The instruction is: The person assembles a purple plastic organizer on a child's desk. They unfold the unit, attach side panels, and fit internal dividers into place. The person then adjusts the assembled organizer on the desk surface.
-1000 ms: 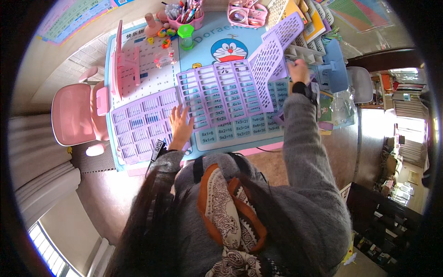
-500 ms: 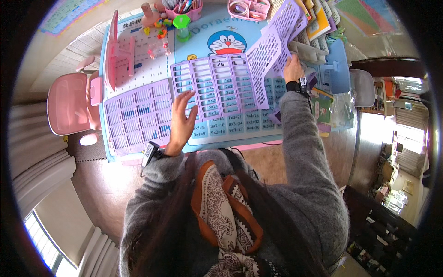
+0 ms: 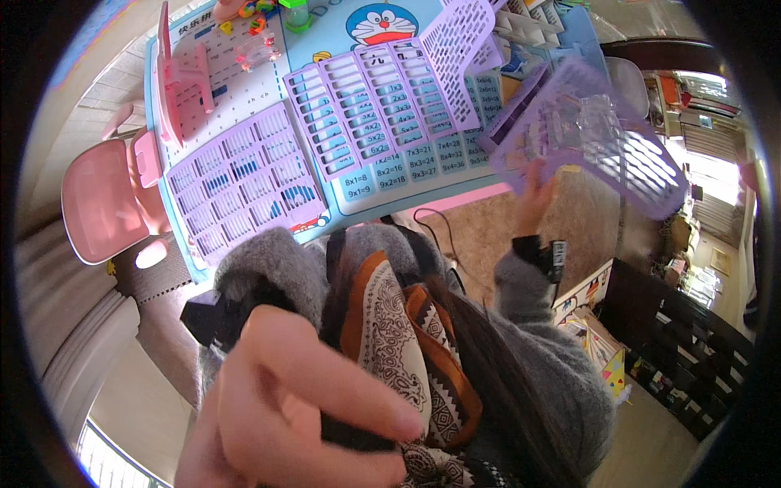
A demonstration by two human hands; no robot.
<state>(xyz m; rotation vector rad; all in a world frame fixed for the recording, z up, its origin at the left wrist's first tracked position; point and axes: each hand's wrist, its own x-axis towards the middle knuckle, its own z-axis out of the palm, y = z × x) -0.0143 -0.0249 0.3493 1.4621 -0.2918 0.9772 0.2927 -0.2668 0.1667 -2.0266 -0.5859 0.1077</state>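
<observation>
My right hand (image 3: 533, 195) grips the near edge of a slotted purple plastic panel (image 3: 651, 175), held tilted past the table's right edge and partly smeared by motion. Raised close in front of my chest is my left hand (image 3: 285, 390), its fingers loosely curled and apart, with nothing visible between them. A purple slatted panel (image 3: 366, 102) with several columns of slots lies on the table. To its left lies a purple gridded panel (image 3: 244, 175). Joined or leaning at the slatted panel's right side, a perforated purple panel (image 3: 460, 61) stands up at an angle; which of these I cannot tell.
A blue printed mat (image 3: 390, 171) covers the table. On it at the far left stands a pink frame (image 3: 175, 81), near small colourful toys (image 3: 256, 8) and a green-topped hourglass-like object (image 3: 298, 15). A pink chair (image 3: 106, 195) stands left; a dark shelf (image 3: 675, 350) is at right.
My left hand has come off the table area and up toward me. The right hand has drawn a purple panel toward me and right, off the table. The view has shifted.
</observation>
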